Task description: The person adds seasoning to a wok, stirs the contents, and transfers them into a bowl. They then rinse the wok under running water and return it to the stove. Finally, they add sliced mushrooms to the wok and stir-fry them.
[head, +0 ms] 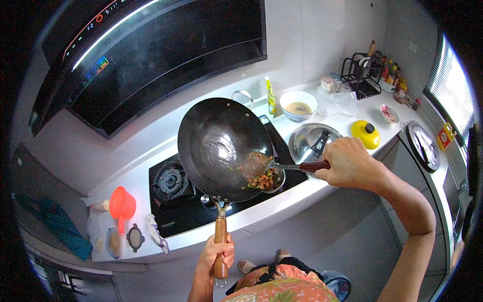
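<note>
My left hand [218,250] grips the wooden handle [221,226] of a black wok [211,151], which is lifted and tilted to the right above the stove. My right hand [349,162] is closed around the brown grip of a metal cooking spatula [287,166]. Its blade rests in the lower right of the wok, among chopped browned food with green bits [258,160]. Under that side of the wok sits a small bowl or pot [281,183], partly hidden, with similar food in view at it. A thin haze hangs over the food.
The black gas stove [177,215] has an uncovered burner [170,180] at left. Right of it lie a steel lid [302,139], a bowl of cloudy liquid [299,107] and a yellow lid [365,134]. An orange ladle [122,204] and a cloth [155,232] are at left. A range hood [169,49] overhangs.
</note>
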`<state>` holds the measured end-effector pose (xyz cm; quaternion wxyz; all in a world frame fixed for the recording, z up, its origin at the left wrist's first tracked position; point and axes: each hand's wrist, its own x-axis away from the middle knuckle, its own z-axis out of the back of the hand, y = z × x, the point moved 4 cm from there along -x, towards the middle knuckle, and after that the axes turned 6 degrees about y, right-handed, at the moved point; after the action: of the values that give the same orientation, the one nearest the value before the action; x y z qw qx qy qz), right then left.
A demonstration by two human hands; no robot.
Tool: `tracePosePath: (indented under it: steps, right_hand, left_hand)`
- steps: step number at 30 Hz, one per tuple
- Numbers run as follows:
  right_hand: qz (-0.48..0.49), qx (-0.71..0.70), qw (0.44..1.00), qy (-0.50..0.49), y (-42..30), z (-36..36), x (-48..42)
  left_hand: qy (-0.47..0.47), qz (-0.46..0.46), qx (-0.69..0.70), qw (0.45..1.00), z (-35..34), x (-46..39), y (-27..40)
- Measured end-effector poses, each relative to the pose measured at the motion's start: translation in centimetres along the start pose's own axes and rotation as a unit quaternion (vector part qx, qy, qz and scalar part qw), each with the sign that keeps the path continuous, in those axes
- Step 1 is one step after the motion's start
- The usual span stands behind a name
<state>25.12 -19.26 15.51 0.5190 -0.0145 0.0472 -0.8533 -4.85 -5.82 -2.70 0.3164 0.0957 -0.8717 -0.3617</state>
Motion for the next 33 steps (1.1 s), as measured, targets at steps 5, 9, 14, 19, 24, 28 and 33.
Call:
tracePosePath:
  steps: [5,9,14,19,24,28,33]
  right_hand:
    - [0.012,-0.003,1.000,0.014,0.2,-0.1,0.1]
    - [-0.003,-0.011,1.000,-0.003,0.3,0.1,0.2]
    - [0.003,-0.006,1.000,0.020,0.6,0.5,0.5]
    - [-0.014,0.007,1.000,0.005,0.8,0.9,0.8]
    - [-0.023,0.000,0.999,0.037,1.0,2.0,1.6]
    - [-0.013,-0.001,0.999,0.036,1.2,2.9,1.5]
    - [0.023,-0.041,0.999,0.014,1.8,0.9,-1.1]
  left_hand:
    - [0.001,-0.009,-0.016,1.000,0.3,-0.4,-0.1]
    - [0.003,-0.009,-0.015,1.000,0.0,-0.5,0.0]
    - [0.006,-0.011,-0.015,1.000,0.1,-0.8,0.0]
    - [0.008,-0.010,-0.019,1.000,0.2,-1.1,0.0]
    - [0.013,-0.010,-0.020,1.000,0.1,-1.1,0.2]
    - [0.008,-0.017,-0.025,1.000,0.4,-1.0,0.1]
    - [0.008,-0.013,-0.017,1.000,0.3,-0.8,0.2]
